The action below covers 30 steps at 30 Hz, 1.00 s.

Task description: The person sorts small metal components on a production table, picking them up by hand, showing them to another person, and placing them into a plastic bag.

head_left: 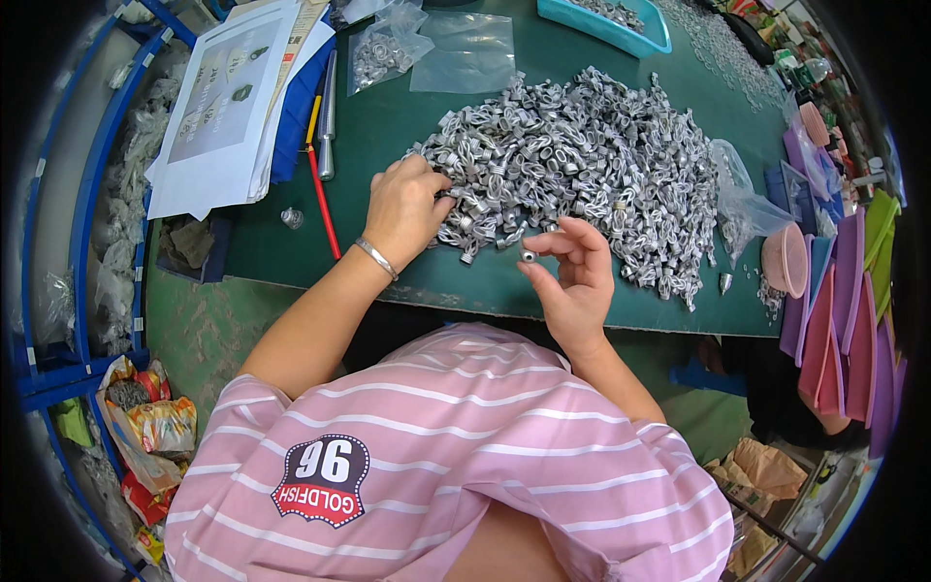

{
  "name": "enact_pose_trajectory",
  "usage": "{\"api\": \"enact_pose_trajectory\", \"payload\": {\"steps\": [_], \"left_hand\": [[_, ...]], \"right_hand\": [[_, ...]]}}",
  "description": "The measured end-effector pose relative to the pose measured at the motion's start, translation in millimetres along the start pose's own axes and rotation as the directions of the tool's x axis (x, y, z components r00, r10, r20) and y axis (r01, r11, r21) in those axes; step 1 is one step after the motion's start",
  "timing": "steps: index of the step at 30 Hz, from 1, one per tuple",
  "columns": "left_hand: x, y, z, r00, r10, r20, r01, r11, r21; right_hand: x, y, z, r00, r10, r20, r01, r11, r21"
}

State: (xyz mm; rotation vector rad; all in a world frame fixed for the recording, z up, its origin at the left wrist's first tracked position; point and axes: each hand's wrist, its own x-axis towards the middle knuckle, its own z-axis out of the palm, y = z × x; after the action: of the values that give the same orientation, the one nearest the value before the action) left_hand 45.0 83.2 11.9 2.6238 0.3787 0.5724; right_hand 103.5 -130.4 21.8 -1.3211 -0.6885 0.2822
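A broad heap of small silvery metal fittings (582, 145), many with a looped end, lies on the green table. At the heap's left edge my left hand (402, 206) rests with its fingers curled in, a metal bangle on its wrist. What those fingers grip, if anything, is hidden. Nearer the table's front edge, my right hand (579, 281) pinches a small round metal fitting (528, 256) between thumb and fingertip. That piece shows a dark hole facing me. Its other fingers are loosely bent.
Papers (228, 102), a red-and-yellow stick (320, 184) and a metal rod (328, 126) lie on the left. Clear bags (464, 53) and a turquoise tray (621, 27) are at the back. A pink cup (784, 260) and coloured bins (849, 301) stand right.
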Motion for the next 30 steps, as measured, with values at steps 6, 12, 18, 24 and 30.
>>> {"api": "enact_pose_trajectory", "payload": {"steps": [6,12,18,24,30], "left_hand": [[-12,-3,2,0.985,0.052,-0.165,-0.067,0.994,-0.083],[-28,25,-13,0.967,-0.107,-0.231,-0.017,0.878,-0.478],[-37,39,-8,0.975,0.021,-0.222,-0.135,0.848,-0.513],[-42,37,1,0.984,-0.034,-0.175,-0.081,0.790,-0.608],[-38,36,-1,0.981,0.038,-0.191,-0.135,0.839,-0.527]], "right_hand": [[6,3,-6,0.962,0.265,-0.068,-0.216,0.886,0.410],[31,17,-5,0.998,0.002,0.057,0.034,0.784,-0.619],[39,24,14,0.995,-0.015,0.101,0.098,0.408,-0.908],[44,21,9,0.994,0.036,0.104,0.075,0.472,-0.879],[37,28,2,0.992,-0.031,0.122,0.116,0.605,-0.788]]}}
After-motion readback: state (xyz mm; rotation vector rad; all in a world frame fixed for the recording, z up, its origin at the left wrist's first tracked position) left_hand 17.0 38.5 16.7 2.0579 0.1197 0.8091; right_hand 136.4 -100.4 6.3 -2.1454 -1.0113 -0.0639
